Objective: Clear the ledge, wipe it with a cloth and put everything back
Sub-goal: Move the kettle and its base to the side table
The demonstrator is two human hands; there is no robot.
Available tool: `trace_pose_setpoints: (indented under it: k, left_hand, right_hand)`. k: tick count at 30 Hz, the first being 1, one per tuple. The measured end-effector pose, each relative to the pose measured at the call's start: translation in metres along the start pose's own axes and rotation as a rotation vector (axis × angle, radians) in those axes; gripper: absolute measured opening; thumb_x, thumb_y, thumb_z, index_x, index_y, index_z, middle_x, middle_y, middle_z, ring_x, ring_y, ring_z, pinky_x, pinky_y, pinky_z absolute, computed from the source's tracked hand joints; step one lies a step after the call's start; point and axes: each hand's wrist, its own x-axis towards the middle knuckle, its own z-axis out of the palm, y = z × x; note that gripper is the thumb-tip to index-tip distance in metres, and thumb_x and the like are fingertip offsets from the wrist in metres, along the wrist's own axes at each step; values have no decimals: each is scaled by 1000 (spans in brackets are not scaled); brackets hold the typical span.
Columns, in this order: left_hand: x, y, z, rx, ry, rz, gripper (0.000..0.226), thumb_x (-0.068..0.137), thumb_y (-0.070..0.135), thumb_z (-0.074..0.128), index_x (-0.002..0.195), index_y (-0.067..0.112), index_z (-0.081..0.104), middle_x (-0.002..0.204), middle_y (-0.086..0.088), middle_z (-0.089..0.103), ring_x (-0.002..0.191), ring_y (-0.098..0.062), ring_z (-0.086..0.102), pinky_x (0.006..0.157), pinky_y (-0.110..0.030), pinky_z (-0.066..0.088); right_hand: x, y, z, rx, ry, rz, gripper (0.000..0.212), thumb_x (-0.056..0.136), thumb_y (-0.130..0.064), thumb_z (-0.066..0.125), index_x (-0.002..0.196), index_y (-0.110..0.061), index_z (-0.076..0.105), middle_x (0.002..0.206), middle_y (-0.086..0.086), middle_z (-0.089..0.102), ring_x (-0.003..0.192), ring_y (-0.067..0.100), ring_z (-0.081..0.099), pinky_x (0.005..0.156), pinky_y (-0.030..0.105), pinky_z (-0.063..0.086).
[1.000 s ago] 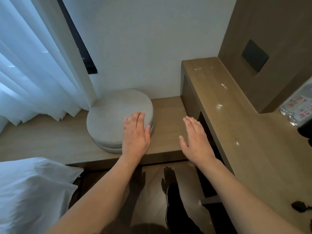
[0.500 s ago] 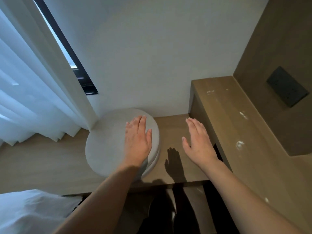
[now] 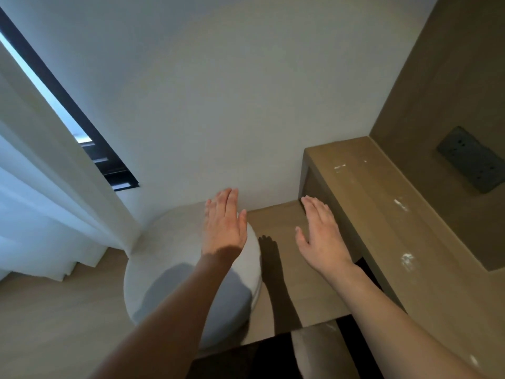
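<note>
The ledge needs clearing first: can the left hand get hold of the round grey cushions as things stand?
Probably yes. The left hand is open, fingers straight, over the far edge of the round cushions, with nothing between them. The right hand is off to the side over the bare ledge.

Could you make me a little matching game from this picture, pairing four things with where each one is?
Things:
1. round cushions
2. left hand
3. socket plate
4. curtain

Places:
A. on the wood panel at the right
B. hanging at the left by the window
C. stacked on the low ledge
D. flat and open over the cushions' right edge

Pairs: 1-C, 2-D, 3-A, 4-B
</note>
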Motion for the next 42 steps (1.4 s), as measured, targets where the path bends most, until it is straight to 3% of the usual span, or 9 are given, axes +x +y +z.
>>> trace_pose_setpoints:
  k: [6,12,17,22,27,31,42]
  left_hand:
    - [22,3,7,-41,-54,37,55,100,31,40,150,9,40,154,-12,42,146,-28,33,125,-40,7]
    - [33,37,24,-53,-106,159,55,102,34,38,149,5,41,151,-16,44,143,-34,37,122,-54,23]
    - [32,117,55,-95,-186,397,50,104,29,45,149,7,42,150,-15,45,142,-32,39,120,-55,27]
    - [13,225,85,-173,-280,669,51,104,31,45,150,10,40,151,-11,45,145,-26,34,125,-50,17]
    - [-54,334,108,-300,-418,958,51,104,30,49,151,11,40,153,-9,43,147,-24,33,126,-50,17]
    - [-103,382,122,-371,-495,1102,52,103,26,50,151,8,40,153,-11,44,146,-27,34,124,-53,19]
    - [-136,435,152,-353,-536,1185,53,104,28,48,152,8,38,154,-11,42,147,-28,32,126,-49,15]
  right_hand:
    - [14,9,-3,4,17,62,68,102,-30,49,159,-21,13,165,-3,13,152,13,4,124,34,8]
    - [-1,36,-19,0,84,139,66,101,-27,49,158,-18,16,164,0,17,152,14,9,124,33,8]
    - [-49,86,-47,22,191,359,67,101,-30,49,158,-22,14,165,-1,14,152,17,7,116,26,0]
    - [-135,134,-81,51,348,606,69,99,-26,51,158,-20,15,164,2,16,152,20,7,124,34,6]
    - [-244,164,-105,21,537,891,69,99,-26,50,158,-20,15,164,2,16,152,19,6,123,33,5]
    - [-296,180,-111,-15,613,1034,69,99,-28,51,158,-21,17,164,-1,18,152,16,8,119,29,3]
    - [-333,226,-116,25,647,1090,67,99,-27,51,157,-22,18,163,-3,20,151,13,10,124,34,10]
